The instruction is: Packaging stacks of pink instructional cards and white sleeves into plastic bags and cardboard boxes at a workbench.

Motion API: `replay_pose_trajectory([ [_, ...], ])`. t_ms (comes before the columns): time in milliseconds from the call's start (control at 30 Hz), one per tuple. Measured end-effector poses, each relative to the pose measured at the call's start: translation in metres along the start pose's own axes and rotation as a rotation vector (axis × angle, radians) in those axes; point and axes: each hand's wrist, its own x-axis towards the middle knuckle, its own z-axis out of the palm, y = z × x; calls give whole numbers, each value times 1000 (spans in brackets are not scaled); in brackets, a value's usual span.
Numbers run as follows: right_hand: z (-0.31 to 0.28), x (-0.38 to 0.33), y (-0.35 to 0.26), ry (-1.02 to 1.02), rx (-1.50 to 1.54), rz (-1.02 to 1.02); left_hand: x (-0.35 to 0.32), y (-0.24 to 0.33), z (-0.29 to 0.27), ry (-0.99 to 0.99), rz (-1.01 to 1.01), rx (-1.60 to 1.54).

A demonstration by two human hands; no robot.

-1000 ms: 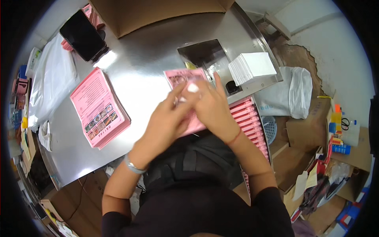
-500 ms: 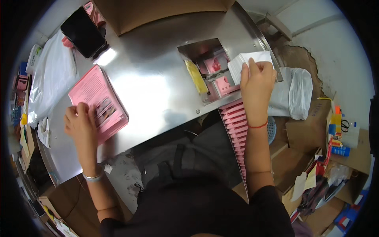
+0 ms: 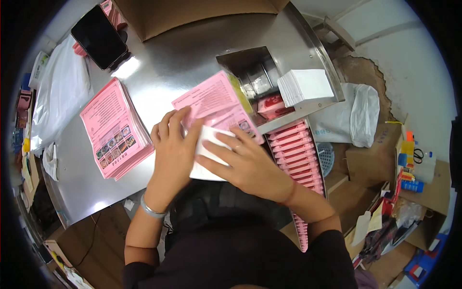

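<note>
While both hands meet over the near edge of the steel tabletop (image 3: pixel 192 62), they work a pink leaflet (image 3: pixel 214 98) together with a white sheet (image 3: pixel 208 150) that lies partly under it. The left hand (image 3: pixel 174 151) has its fingers curled onto the leaflet's near edge, its grip closed on the paper, and the right hand (image 3: pixel 245 164) lies with fingers spread flat over the white sheet, pressing rather than pinching. Just beyond the leaflet, a square recess (image 3: pixel 252 77) is sunk in the tabletop, with a red packet (image 3: pixel 272 103) at its near side and a stack of white sheets (image 3: pixel 305 86) on its right rim. Left of the leaflet lies a stack of pink leaflets (image 3: pixel 115 127), and farther beyond that a dark phone (image 3: pixel 99 37). Right of the leaflet, below the tabletop's edge, pink packets (image 3: pixel 298 154) stand in a row.
</note>
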Motion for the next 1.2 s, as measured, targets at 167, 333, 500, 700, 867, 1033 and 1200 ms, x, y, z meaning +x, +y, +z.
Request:
replay_pose_trajectory([
  [167, 36, 28, 39, 62, -255, 176, 6, 12, -1, 44, -165, -224],
  [333, -20, 10, 60, 495, 27, 510, 21, 22, -5, 87, -11, 13],
  [500, -30, -6, 92, 276, -637, 643, 59, 13, 9, -7, 68, 118],
  [700, -44, -14, 92, 270, -580, 565, 39, 16, -18, -58, -87, 176],
  [867, -43, -14, 98, 350, -554, 530, 15, 18, 15, 123, -200, -109],
  [1033, -47, -28, 106, 396, -458, 465, 18, 21, 24, 194, -164, 77],
  [1200, -52, -54, 129, 400, -447, 430, 14, 10, 31, 116, 54, -164],
])
